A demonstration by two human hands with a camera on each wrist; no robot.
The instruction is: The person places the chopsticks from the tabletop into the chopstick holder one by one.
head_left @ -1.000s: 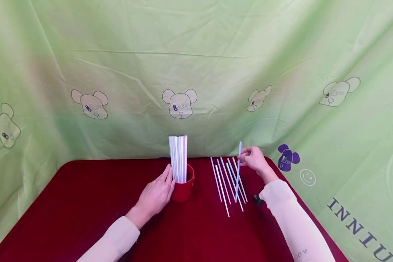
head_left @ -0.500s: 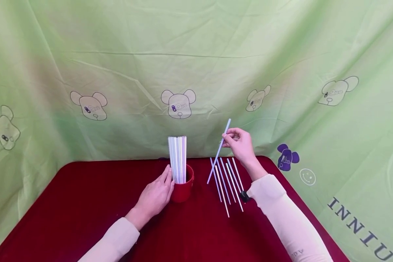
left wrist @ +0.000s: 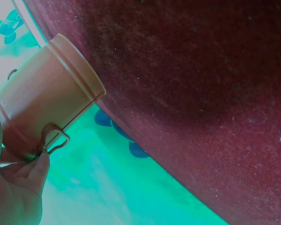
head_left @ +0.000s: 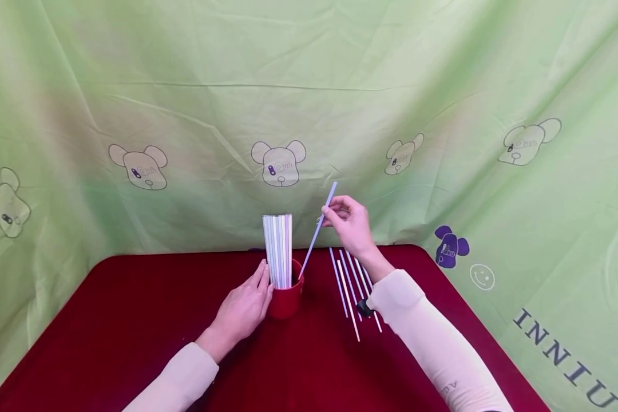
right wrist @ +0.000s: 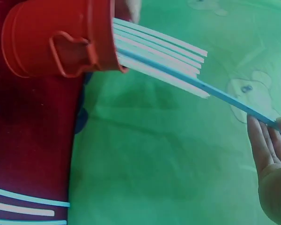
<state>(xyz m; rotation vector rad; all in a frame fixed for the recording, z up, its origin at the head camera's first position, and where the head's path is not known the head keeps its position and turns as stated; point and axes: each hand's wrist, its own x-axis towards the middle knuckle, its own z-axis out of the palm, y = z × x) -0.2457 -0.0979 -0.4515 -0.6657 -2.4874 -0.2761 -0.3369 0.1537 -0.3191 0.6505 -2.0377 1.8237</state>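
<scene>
A slim pale-blue straw (head_left: 316,232) is pinched near its upper end between the thumb and fingertips of the right hand (head_left: 352,226). The straw is held aslant, its lower end at the right side of the mouth of a red cylindrical bucket (head_left: 284,304); how far inside that end reaches cannot be told. Inside the bucket, a dense bundle of straight straws in white, pale blue and lilac (head_left: 278,252) is gathered toward the left, the upper parts standing well above the rim.

The left hand (head_left: 244,306) is placed at the bucket's left side, with the fingers extended close together and laid against the rim, just beside the bundle. Nothing is seen lifted by it; the bucket is supported upright by the dark red cloth-covered table (head_left: 149,320). On the bucket's side, a red bent-wire loop (right wrist: 56,58) is shown in the right wrist view.

To the right of the bucket, several loose blue and white straws (head_left: 349,301) are laid out roughly side by side, partly hidden by the right forearm. Both forearms are covered by pale sleeves (head_left: 432,337). The table is backed by a creased light-green fabric (head_left: 185,103), printed with outlined bear heads.
</scene>
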